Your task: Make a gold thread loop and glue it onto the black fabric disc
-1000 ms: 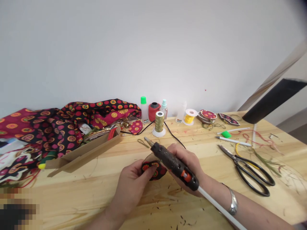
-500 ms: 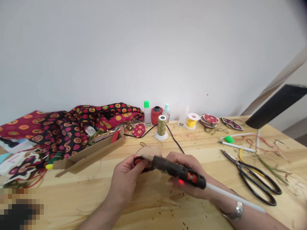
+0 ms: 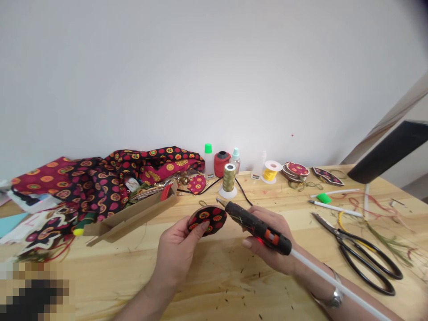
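Between thumb and fingers, my left hand [image 3: 179,243] pinches a round disc [image 3: 214,219] faced with black fabric patterned in red and orange circles. A loop of cord pokes out at its top edge. My right hand [image 3: 270,245] is wrapped round a black glue gun [image 3: 259,229], whose nozzle points up and left, close above the disc's upper right edge. A red light glows on the gun's underside, and a long white glue stick [image 3: 334,281] sticks out of its back end over my wrist. Whether the nozzle touches the disc, I cannot tell.
Black-handled scissors [image 3: 364,254] lie at right, near a pen [image 3: 334,208] and tangled threads. Behind stand a gold thread spool [image 3: 229,180], a yellow spool [image 3: 271,173] and small bottles. Patterned cloth [image 3: 100,178] and a cardboard tray [image 3: 133,218] fill the left. Fabric discs [image 3: 296,170] are stacked at the back.
Patterned fabric now covers the disc's face, where bare tan surface showed above a fabric strip. The glue gun's nozzle has moved up and right, off the middle of the disc. The view has shifted slightly.
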The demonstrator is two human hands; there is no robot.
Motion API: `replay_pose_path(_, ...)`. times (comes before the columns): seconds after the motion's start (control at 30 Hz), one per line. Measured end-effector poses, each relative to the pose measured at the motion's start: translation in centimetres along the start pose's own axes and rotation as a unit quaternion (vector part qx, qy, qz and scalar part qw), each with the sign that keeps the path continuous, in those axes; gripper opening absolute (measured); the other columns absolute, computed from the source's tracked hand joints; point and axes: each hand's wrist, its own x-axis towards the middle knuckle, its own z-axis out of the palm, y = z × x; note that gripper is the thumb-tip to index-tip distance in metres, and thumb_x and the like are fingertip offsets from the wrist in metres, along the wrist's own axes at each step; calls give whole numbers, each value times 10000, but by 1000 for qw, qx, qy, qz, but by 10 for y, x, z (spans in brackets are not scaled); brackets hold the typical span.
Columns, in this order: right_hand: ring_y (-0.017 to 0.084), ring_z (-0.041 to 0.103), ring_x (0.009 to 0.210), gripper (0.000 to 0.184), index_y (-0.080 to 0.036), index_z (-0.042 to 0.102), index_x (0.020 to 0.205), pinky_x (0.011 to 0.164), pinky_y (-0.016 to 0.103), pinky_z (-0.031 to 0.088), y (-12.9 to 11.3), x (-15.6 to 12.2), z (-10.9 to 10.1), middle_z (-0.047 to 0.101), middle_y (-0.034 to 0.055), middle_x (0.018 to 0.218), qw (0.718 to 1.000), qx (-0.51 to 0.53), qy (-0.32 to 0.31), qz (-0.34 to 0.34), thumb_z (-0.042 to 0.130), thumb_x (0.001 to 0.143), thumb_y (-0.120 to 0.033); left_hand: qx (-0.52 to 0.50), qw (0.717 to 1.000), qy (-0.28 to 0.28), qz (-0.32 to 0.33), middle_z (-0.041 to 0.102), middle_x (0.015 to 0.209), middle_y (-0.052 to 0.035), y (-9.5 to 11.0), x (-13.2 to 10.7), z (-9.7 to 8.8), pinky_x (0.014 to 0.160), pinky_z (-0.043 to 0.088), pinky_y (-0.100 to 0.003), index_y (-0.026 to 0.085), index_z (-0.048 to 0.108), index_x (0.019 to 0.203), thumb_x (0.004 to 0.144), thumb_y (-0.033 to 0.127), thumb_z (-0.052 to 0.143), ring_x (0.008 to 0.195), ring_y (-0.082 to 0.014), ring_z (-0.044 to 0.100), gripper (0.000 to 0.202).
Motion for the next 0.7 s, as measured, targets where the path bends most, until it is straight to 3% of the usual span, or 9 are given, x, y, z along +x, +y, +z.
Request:
replay_pose_path(0.2,168,553,735,137,-192,563,860,631,282,465,-5,-1,0,583,56,838,999,11,50,2,628,769,-271,45,995,-57,62,741,977,-39,5,-5,1,885,500,-299,197,728,940,763,262,641,923,-212,667,208)
replay_pose_path(0.27,174,558,769,190,-203,568,943,650,286,472,-8,-1,0,589,57,878,998,7,53,21,631,770,-252,46,994,-83,58,739,986,-32,6,-7,3,876,503,-285,209,726,951,775,251,625,929,-206,665,207)
replay_pose_path(0.37,180,560,798,231,-212,567,989,680,297,480,-11,-1,1,597,55,898,999,14,38,30,631,769,-242,60,995,-76,35,752,927,-23,6,-10,6,813,529,-270,213,740,903,741,243,656,872,-204,678,185)
replay_pose_path(0.57,193,554,843,113,-203,556,850,828,377,452,-9,3,5,636,61,863,997,66,-21,-34,616,756,-215,60,996,-58,35,756,773,-4,5,-11,7,716,532,-247,202,753,791,692,229,688,729,-181,672,122)
replay_pose_path(0.7,169,571,849,120,-196,559,865,893,375,421,-12,5,5,654,60,915,985,92,-135,-46,608,760,-226,45,998,-49,22,740,720,-3,-1,-8,3,660,504,-217,174,741,733,660,181,691,694,-162,640,89)
